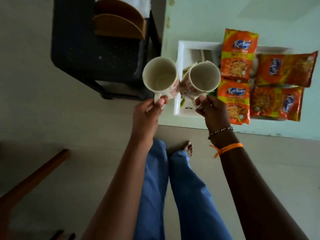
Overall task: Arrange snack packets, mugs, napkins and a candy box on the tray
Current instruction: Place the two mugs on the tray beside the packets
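I hold two white mugs with red flower print by their handles. My left hand (149,110) grips the left mug (160,77), which hangs over the floor just left of the table edge. My right hand (210,110) grips the right mug (204,77), held above the left end of the white tray (181,54). The two mugs touch side by side. Several orange snack packets (239,54) lie on the right part of the tray. Something green and yellow shows under the right mug, mostly hidden.
The tray sits on a pale green table (199,18). A black stool (97,49) with a brown wooden holder (119,25) stands to the left. My legs in blue trousers (173,187) and a brown wooden bar (34,177) are below.
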The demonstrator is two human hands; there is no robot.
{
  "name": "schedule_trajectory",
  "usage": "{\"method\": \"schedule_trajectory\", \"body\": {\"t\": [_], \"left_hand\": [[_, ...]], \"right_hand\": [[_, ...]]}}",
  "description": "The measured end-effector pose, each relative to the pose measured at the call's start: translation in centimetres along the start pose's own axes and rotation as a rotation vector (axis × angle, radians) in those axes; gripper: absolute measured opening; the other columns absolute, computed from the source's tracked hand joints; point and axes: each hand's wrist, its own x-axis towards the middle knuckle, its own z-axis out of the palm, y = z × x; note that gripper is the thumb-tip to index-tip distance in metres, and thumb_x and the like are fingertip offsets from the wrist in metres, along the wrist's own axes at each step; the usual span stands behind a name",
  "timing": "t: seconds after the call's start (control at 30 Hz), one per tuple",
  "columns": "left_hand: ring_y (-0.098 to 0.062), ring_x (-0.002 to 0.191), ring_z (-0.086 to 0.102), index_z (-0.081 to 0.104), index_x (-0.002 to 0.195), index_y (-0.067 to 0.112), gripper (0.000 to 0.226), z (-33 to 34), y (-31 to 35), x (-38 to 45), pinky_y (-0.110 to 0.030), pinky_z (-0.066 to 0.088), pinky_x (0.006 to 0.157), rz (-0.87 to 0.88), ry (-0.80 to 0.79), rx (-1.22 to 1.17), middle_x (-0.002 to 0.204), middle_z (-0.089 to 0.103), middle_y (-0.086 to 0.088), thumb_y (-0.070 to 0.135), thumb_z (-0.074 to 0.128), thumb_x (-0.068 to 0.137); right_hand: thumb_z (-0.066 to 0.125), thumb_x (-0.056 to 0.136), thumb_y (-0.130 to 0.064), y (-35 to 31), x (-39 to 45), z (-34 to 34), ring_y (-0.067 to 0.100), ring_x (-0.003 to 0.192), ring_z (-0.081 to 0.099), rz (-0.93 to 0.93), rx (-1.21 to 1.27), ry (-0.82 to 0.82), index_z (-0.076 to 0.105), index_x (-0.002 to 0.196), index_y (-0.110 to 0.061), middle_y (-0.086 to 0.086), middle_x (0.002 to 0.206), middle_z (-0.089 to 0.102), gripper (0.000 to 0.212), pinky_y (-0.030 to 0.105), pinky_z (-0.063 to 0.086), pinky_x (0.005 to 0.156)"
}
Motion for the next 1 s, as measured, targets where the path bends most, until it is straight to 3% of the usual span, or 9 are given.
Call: {"method": "schedule_trajectory", "body": {"t": [0.1,0.2,0.3,0.43,0.57,0.7,0.8,0.93,1.0], "left_hand": [[-0.020,0.094,0.057,0.068,0.079,0.025,0.010,2.8,-0.5,-0.5,-0.052,0.043,0.099,-0.020,-0.041,0.074,0.086,0.068,-0.010,0.022,0.060,0.084],[-0.021,0.092,0.057,0.066,0.072,0.029,0.011,4.4,-1.3,-0.4,-0.051,0.044,0.097,-0.035,-0.052,0.151,0.091,0.066,-0.017,0.036,0.058,0.074],[-0.019,0.088,0.055,0.067,0.077,0.020,0.012,5.6,-2.7,-0.3,-0.046,0.046,0.093,-0.021,-0.059,0.196,0.091,0.065,-0.018,0.029,0.060,0.080],[-0.012,0.078,0.057,0.072,0.092,0.007,0.018,6.4,-3.9,0.1,-0.026,0.042,0.075,0.052,-0.010,0.355,0.092,0.073,-0.015,0.017,0.059,0.087],[-0.026,0.087,0.063,0.072,0.093,0.007,0.019,7.0,-4.4,0.2,-0.034,0.048,0.082,0.079,-0.006,0.413,0.093,0.073,-0.016,0.017,0.058,0.087],[-0.017,0.083,0.060,0.072,0.093,0.007,0.019,7.5,-5.0,-0.2,-0.033,0.046,0.080,0.080,0.009,0.403,0.092,0.073,-0.015,0.018,0.058,0.087],[-0.020,0.082,0.058,0.071,0.092,0.006,0.019,7.6,-5.5,-0.5,-0.038,0.046,0.082,0.066,-0.006,0.370,0.091,0.072,-0.020,0.018,0.058,0.087],[-0.021,0.077,0.056,0.072,0.090,0.016,0.015,8.0,-6.1,-0.9,-0.043,0.050,0.083,0.027,-0.046,0.360,0.085,0.069,-0.020,0.021,0.057,0.088],[-0.015,0.068,0.054,0.072,0.090,0.013,0.018,8.1,-6.5,-0.9,-0.038,0.048,0.073,0.033,-0.030,0.391,0.079,0.068,-0.021,0.022,0.057,0.088]], "right_hand": [[0.042,0.094,-0.006,0.9,1.0,-2.5,0.007,0.064,0.046,0.057,0.067,0.009,0.048,0.058,-0.015,0.001,0.067,0.050,0.038,0.018,0.044,0.065],[0.042,0.095,-0.008,1.9,1.7,-3.9,0.008,0.065,0.047,0.092,0.076,0.023,0.046,0.058,-0.014,0.002,0.068,0.049,0.038,0.019,0.045,0.067],[0.042,0.095,-0.008,3.4,2.0,-5.1,0.008,0.068,0.049,0.106,0.080,0.038,0.048,0.062,-0.014,0.000,0.070,0.050,0.034,0.020,0.047,0.068],[0.045,0.094,-0.008,4.4,1.6,-5.7,0.012,0.073,0.052,0.096,0.007,0.066,0.054,0.083,-0.003,0.001,0.073,0.054,0.015,0.025,0.049,0.073],[0.047,0.092,-0.007,5.5,1.0,-6.2,0.023,0.086,0.053,0.090,-0.061,0.080,0.060,0.092,0.005,0.012,0.088,0.057,0.018,0.040,0.050,0.082],[0.048,0.091,-0.009,6.0,0.5,-6.6,0.023,0.082,0.053,0.087,-0.120,0.072,0.055,0.066,-0.020,0.013,0.083,0.056,0.028,0.054,0.047,0.090],[0.049,0.091,-0.009,5.9,0.2,-6.8,0.023,0.082,0.053,0.087,-0.130,0.092,0.052,0.061,-0.028,0.013,0.084,0.055,0.035,0.056,0.046,0.089],[0.051,0.089,-0.009,6.4,0.1,-7.2,0.022,0.081,0.056,0.096,-0.133,0.142,0.054,0.065,-0.021,0.010,0.081,0.057,0.028,0.058,0.048,0.091],[0.051,0.089,-0.009,6.7,0.2,-7.5,0.021,0.083,0.056,0.093,-0.136,0.129,0.057,0.073,-0.015,0.010,0.082,0.057,0.018,0.057,0.048,0.092]]}}
